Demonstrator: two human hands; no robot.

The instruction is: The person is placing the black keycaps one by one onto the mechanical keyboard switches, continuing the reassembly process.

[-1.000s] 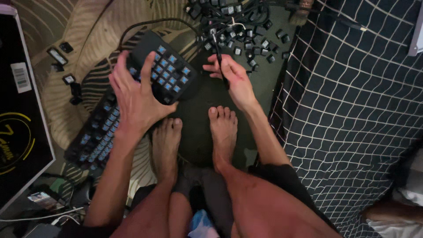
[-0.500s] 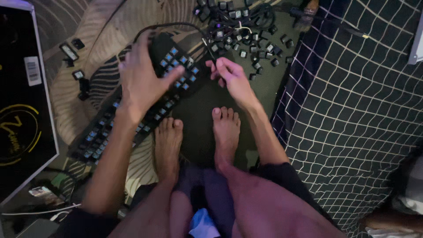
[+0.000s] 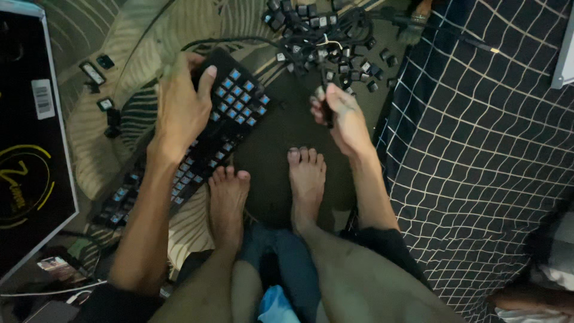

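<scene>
A black keyboard (image 3: 233,110) with its keycaps off and blue switches showing lies slantwise on a patterned rug. My left hand (image 3: 179,110) rests flat on its upper part, fingers wrapped over the far edge. My right hand (image 3: 338,113) is to the right of the keyboard and pinches a small dark tool (image 3: 326,107), apparently a keycap puller. A heap of loose black keycaps (image 3: 317,36) lies just beyond the right hand. My two bare feet (image 3: 269,185) sit below the keyboard.
A black box (image 3: 30,137) with a yellow round mark stands at the left. A dark cloth with a white grid (image 3: 478,149) covers the right side. A few stray keycaps (image 3: 98,75) and a black cable (image 3: 227,42) lie on the rug.
My left hand has stayed on the keyboard's upper part. My right hand has drawn back from the keyboard toward the keycap heap, still holding the tool.
</scene>
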